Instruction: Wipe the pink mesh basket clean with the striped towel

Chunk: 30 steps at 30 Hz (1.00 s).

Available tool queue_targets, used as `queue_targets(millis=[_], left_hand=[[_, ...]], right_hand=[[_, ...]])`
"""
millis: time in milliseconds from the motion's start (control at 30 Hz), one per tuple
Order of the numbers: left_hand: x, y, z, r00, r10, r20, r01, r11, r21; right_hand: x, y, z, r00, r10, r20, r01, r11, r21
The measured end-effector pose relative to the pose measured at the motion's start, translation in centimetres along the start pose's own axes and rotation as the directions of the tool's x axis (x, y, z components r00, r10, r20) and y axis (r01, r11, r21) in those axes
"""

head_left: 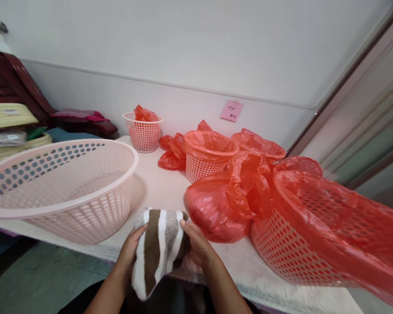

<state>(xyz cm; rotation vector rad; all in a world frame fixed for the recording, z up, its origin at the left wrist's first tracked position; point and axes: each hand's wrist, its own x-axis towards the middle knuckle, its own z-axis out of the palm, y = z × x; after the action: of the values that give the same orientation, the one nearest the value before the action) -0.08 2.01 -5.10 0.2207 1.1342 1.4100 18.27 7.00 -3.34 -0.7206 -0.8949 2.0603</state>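
Striped towel (160, 248) is gripped at the bench (157, 183) edge, at 6 o'clock, by both hands. Left hand (131, 250) is closed on its left side, right hand (196, 244) on its right, fingers curled round the cloth. Towel is seen bunched, partly hanging off. Big basket (62, 187) at 9 o'clock is seen unfilled; bagged baskets (281, 244) at 3 o'clock.
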Motion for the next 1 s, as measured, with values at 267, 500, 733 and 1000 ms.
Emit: queue_targets(millis=[267,500,733,1000], left_hand=[[-0.9,0.9,0.9,0.997,0.035,-0.074,-0.030,0.997,0.064],[-0.6,0.8,0.9,0.990,0.031,-0.137,-0.021,0.997,0.068],[-1.9,0.7,1.5,0.991,-0.107,0.074,0.101,0.991,0.085],[-2.5,1.7,0.3,0.947,0.319,0.039,-0.322,0.938,0.128]], right_hand=[[0.4,-1.2,-1.4,0.990,-0.094,-0.105,0.094,0.996,-0.006],[0.6,-1.6,-2.2,0.988,-0.117,-0.100,0.118,0.993,0.008],[-0.1,-2.2,-1.5,0.996,-0.046,-0.078,0.047,0.999,0.008],[-1.2,-2.9,-1.0,0.994,-0.101,-0.048,0.098,0.994,-0.049]])
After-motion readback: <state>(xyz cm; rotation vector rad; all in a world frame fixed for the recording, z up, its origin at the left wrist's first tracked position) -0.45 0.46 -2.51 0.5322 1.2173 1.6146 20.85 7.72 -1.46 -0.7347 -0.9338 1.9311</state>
